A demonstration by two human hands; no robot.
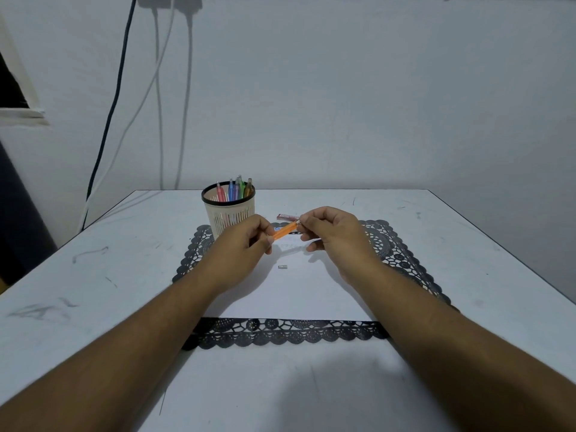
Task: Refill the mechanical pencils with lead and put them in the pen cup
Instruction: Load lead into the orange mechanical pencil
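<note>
Looking at where things stand, I'd say this one's most of the way done. The pen cup (229, 210) at the far left corner of the black lace mat (402, 254) already has a bunch of coloured pencils (234, 190) standing in it, five or so. What looks like the last one, the orange pencil (285, 230), is up in the air over the white sheet (293, 294), between both hands. The left hand (246, 241) pinches its lower end, and the right hand (330, 229) has thumb and fingertips closed on its upper tip, either feeding a lead in or working the end; too small to tell.

A tiny cap (282, 267) sits loose on the sheet near the hands, so my guess is it still has to go back on before the pencil goes in the cup. The lead case (288, 217) lies just beyond the hands, right of the cup. Nothing really blocks the way to the cup. The table (93, 275) is scuffed, and cables (159, 88) hang down the far wall.
</note>
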